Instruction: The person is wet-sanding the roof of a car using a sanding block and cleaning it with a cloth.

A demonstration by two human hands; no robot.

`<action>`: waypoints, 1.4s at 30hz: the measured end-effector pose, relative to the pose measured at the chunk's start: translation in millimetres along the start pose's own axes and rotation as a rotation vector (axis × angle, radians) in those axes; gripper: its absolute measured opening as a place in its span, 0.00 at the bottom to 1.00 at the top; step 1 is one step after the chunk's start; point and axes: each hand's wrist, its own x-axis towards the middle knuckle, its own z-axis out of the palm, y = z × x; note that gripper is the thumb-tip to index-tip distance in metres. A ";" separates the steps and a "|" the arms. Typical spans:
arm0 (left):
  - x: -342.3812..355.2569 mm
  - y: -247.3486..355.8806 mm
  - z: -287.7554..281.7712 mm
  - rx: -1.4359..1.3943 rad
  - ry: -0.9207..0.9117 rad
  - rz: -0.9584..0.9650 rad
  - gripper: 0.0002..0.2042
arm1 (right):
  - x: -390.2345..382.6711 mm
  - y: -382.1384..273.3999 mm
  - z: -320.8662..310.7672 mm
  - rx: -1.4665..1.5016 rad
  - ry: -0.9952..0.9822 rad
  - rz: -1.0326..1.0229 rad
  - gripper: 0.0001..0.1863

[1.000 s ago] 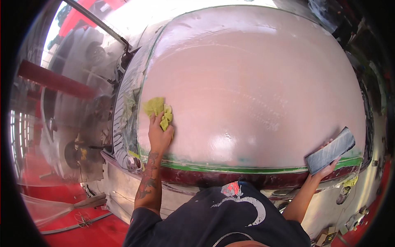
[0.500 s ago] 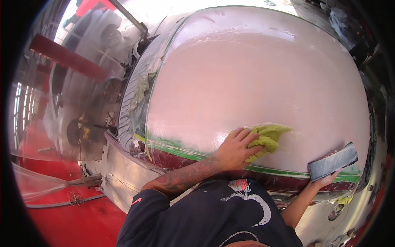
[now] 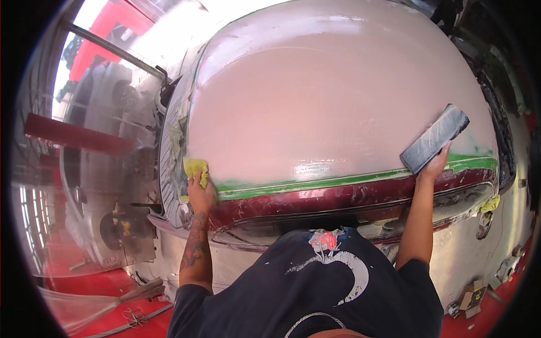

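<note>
A car roof (image 3: 315,107) coated in wet, pale pink material spreads out in front of me, with a green band (image 3: 293,185) along its near edge. At the roof's near left corner my left hand (image 3: 201,195) grips a yellow-green cloth (image 3: 195,168), which bunches out beyond the fingers. My right hand (image 3: 434,165) holds a long grey sanding block (image 3: 436,139) from beneath, its broad whitish-smeared face turned up. The block is tilted over the roof's near right part. Most of the right fingers are hidden behind it.
Dark red bodywork (image 3: 315,198) and a side window lie between me and the roof. Clear plastic sheeting hangs on the left near a red beam (image 3: 79,135), with another vehicle (image 3: 96,186) behind it. An open cardboard box (image 3: 472,297) sits on the floor at lower right.
My left hand has carried the cloth leftward from the near middle of the roof to its left corner. The sanding block has shifted up and left, tilting more steeply. The view has shifted too.
</note>
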 end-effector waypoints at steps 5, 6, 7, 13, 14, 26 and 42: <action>15.3 34.9 4.6 -0.041 -0.091 -0.050 0.24 | -0.8 -1.2 8.6 0.068 0.027 -0.070 0.25; 13.4 37.6 12.5 -0.009 -0.063 0.017 0.25 | -6.5 -2.3 16.3 0.061 0.013 -0.070 0.23; 11.7 39.2 17.8 0.022 -0.034 0.084 0.25 | -10.7 -2.6 23.8 0.078 0.021 -0.068 0.23; -36.5 226.3 43.9 -0.067 -0.118 0.416 0.27 | -13.8 5.3 30.1 0.191 -0.020 -0.048 0.17; -47.5 251.9 51.3 -0.104 -0.139 0.484 0.27 | -15.3 6.2 31.9 0.181 -0.056 -0.051 0.17; -133.2 415.5 25.7 -0.557 -0.415 0.505 0.19 | 8.7 -16.5 -24.0 0.590 -0.546 0.491 0.32; -232.3 367.6 -51.2 -1.177 -1.055 0.397 0.19 | -201.8 -127.2 -30.7 -0.970 -0.596 -0.130 0.25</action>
